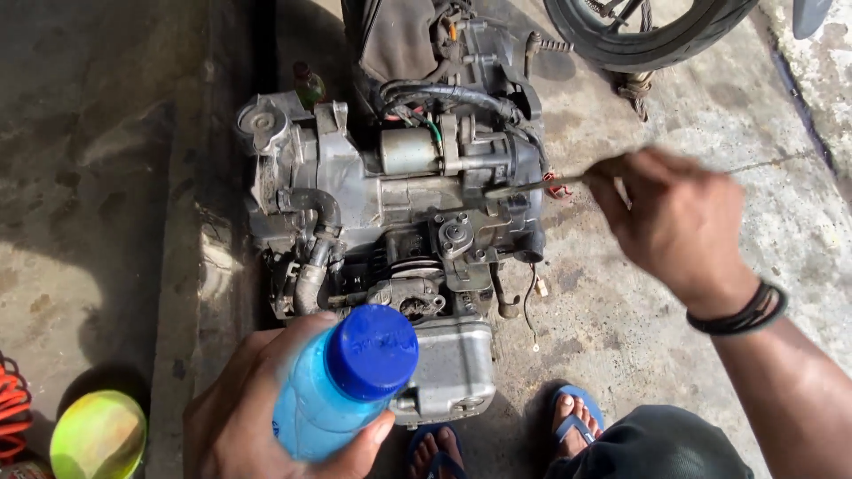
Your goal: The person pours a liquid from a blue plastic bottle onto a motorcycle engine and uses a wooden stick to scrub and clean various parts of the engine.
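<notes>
Cleaning the engine on the concrete floor.
Left hand grips a capped blue bottle; right hand pinches a thin tool, ready for careful probing.

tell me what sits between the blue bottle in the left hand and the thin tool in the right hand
In the head view, the engine block lies between the blue bottle and the thin tool.

The person wore stacked black bands on the right wrist, blue flip-flops on both feet, dark, possibly grey, shorts over the knee, and both forearms were bare, with no sleeves showing.
</notes>
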